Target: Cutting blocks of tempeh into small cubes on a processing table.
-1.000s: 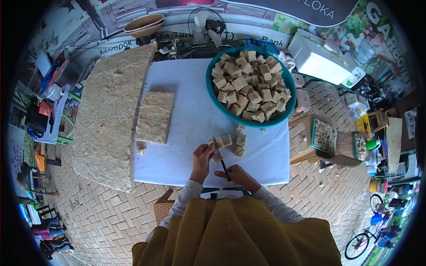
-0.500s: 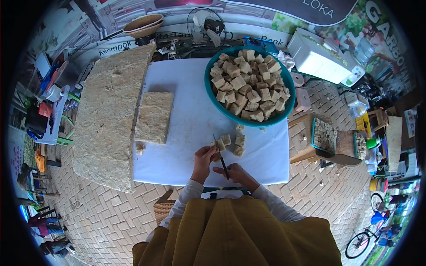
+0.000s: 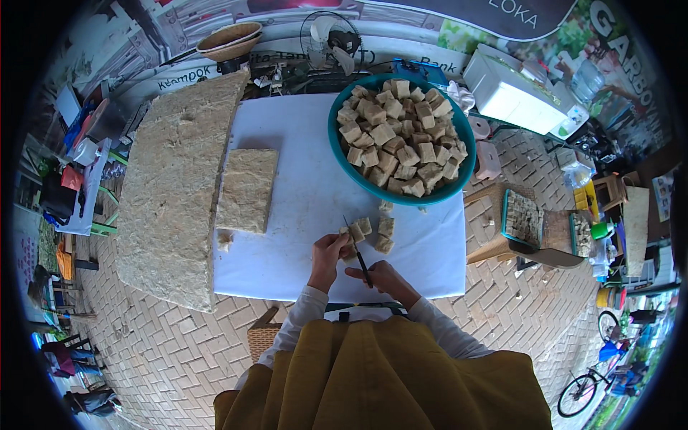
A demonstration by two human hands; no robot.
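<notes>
Near the front of the white-clothed table (image 3: pixel 272 265), my left hand (image 3: pixel 327 259) grips small beige fibrous pieces (image 3: pixel 359 230). My right hand (image 3: pixel 384 281) is closed on the handle of a dark knife (image 3: pixel 365 267); its blade points away from me, lying across those pieces. Just to their right sit more cut pieces (image 3: pixel 385 235). A square slab (image 3: pixel 245 190) lies left of centre, beside a much larger rough slab (image 3: pixel 168 186) along the table's left side. A teal basin (image 3: pixel 383 197) heaped with cubes stands at the back right.
A fan (image 3: pixel 328 39) and woven baskets (image 3: pixel 229 44) are behind the table. A white box (image 3: pixel 512 93) stands at back right. Right of the table, trays of cubes (image 3: pixel 523 218) rest on furniture. People (image 3: pixel 68 358) and bicycles (image 3: pixel 577 394) appear at the edges.
My right hand with the knife has shifted slightly away from me. The pieces under the blade have shifted a little as well; my left hand still grips them.
</notes>
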